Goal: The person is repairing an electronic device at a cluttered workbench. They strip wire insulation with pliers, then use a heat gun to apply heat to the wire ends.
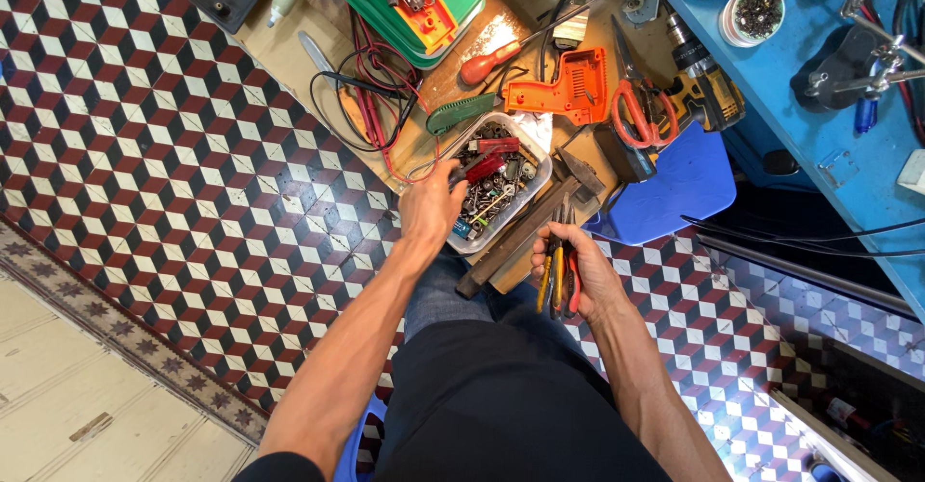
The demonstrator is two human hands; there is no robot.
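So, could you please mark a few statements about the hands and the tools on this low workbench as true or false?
1. The right hand grips a bundle of screwdrivers with yellow and red handles. True.
2. The left hand rests flat on the tiled floor. False: it holds a red-handled tool over the clear plastic tub of small metal parts.
3. An orange drill housing lies on the wooden board beyond the tub. True.
4. The red-handled scissors lie inside the tub. False: they lie outside it, beside the cordless drill.
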